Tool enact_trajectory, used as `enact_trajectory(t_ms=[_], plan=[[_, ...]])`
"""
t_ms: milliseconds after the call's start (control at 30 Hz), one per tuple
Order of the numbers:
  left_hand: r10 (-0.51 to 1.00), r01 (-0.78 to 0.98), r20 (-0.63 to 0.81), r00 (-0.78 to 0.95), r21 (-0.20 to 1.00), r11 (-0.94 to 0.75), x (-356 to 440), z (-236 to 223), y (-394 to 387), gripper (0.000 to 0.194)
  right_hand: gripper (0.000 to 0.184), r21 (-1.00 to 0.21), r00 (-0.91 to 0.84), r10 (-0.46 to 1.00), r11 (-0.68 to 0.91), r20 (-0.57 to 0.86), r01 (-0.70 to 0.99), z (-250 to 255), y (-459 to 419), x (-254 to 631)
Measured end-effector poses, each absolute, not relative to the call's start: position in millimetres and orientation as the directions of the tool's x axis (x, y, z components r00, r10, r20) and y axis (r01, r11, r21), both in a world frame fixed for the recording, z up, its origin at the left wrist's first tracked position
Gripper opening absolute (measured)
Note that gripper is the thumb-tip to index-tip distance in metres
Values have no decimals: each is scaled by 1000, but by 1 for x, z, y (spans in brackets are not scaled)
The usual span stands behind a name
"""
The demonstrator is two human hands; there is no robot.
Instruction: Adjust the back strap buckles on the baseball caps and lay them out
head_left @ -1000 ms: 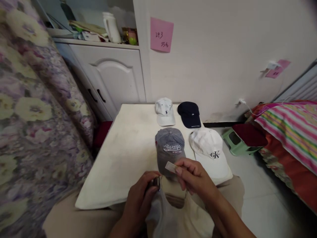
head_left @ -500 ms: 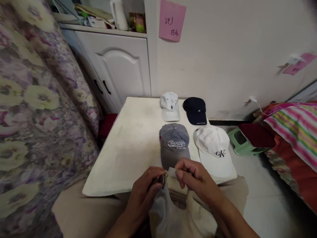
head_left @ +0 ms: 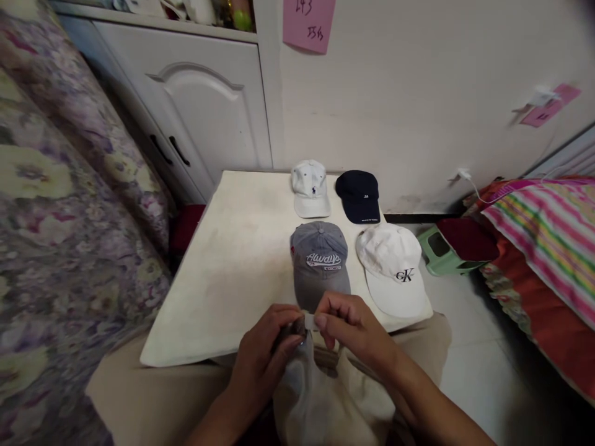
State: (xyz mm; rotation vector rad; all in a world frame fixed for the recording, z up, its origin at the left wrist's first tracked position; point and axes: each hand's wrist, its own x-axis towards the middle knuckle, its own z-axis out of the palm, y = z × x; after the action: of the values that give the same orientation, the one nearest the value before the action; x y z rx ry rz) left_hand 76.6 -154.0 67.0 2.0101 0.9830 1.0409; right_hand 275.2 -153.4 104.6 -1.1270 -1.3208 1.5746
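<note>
A beige cap (head_left: 325, 402) is over my lap with the gap at its back facing away from me. My left hand (head_left: 267, 347) pinches the cap's edge beside that gap, where a dark metal buckle (head_left: 300, 324) shows at the fingertips. Between the thumb and fingers of my right hand (head_left: 348, 322) is the end of a pale strap (head_left: 311, 321), its other end at the buckle. Whether the strap passes through the buckle I cannot tell. Just beyond my hands, a grey cap (head_left: 320, 263) lies on the cream-covered table (head_left: 223, 266).
A white cap with black letters (head_left: 393, 266), a small white cap (head_left: 310, 189) and a navy cap (head_left: 357, 195) also lie on the table's right half. A floral curtain (head_left: 69, 217) hangs at left. A green stool (head_left: 437, 251) stands at right, near a bed (head_left: 548, 248).
My right hand has brought the strap end closer to the buckle in my left hand. The camera has tilted down, and the caps on the table stay in place.
</note>
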Motion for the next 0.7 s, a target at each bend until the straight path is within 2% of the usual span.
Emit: enact_trajectory(t_ms=[367, 533, 700], plan=[[820, 364, 387, 422, 756, -544, 79, 64, -155, 19, 18, -975, -403, 893, -220, -200, -4, 100, -152, 283], [821, 401, 356, 446, 740, -540, 78, 67, -156, 19, 18, -978, -435, 877, -184, -206, 94, 103, -148, 288], [792, 429, 387, 473, 684, -590, 80, 75, -155, 17, 18, -983, -419, 890, -146, -181, 115, 102, -148, 290]])
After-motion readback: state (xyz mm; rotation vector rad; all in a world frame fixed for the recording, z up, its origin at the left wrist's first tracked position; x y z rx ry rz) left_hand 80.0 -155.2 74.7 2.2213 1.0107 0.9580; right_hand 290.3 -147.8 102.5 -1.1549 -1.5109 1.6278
